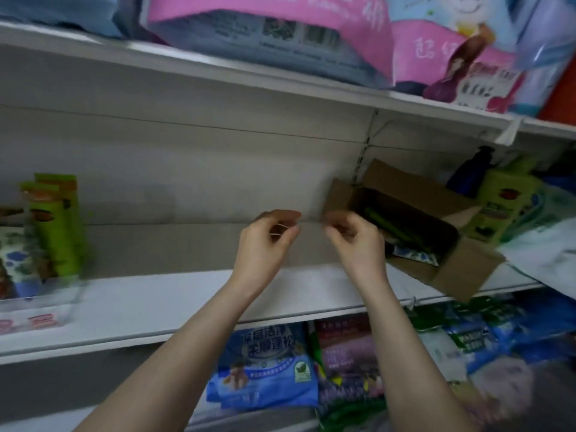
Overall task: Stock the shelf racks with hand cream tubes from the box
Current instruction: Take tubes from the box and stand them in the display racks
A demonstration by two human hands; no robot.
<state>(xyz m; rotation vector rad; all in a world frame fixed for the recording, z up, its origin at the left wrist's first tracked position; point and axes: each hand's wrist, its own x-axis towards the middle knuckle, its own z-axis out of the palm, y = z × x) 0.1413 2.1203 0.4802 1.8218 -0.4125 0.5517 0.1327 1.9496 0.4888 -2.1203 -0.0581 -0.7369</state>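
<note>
Left hand (267, 243) & right hand (358, 241) curled; grasping smth or not, cannot tell. Box (458, 272) overhangs shelf (156, 302); a bump may tip it.

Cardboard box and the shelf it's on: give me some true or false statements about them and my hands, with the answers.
1. The cardboard box stands open at the right end of the shelf. True.
2. The box is empty. False: green tubes lie inside it.
3. At the shelf's left end, upright tubes stand. True.
4. The right hand reaches into the box. False: it is raised beside the left hand, in front of the shelf's back panel, left of the box's opening.
</note>
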